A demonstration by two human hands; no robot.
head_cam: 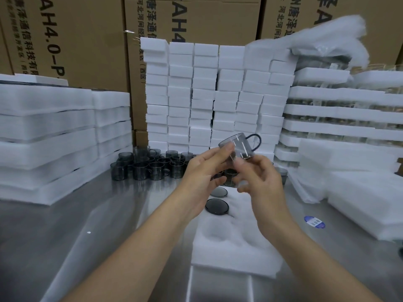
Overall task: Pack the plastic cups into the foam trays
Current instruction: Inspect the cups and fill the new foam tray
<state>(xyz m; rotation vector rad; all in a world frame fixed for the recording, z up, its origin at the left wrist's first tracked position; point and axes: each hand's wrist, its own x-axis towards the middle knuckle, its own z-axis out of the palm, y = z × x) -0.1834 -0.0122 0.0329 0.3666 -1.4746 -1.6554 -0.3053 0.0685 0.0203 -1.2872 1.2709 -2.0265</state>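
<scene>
I see a shiny metal table (65, 236) with big stacks of white foam trays (54, 136) on the left side of the frame and small white foam blocks (205, 94) stacked in the upper middle, and one open foam tray (235, 247) lies flat in the lower middle. A bunch of dark cups (148, 164) stands on the table left of the middle. Just above the middle, my left hand (202, 177) and my right hand (261, 182) both pinch one tilted smoky plastic cup (237, 147) with their fingertips, above the open tray.

Cardboard boxes (65, 40) read "AH4.0-P"; Chinese print.
</scene>
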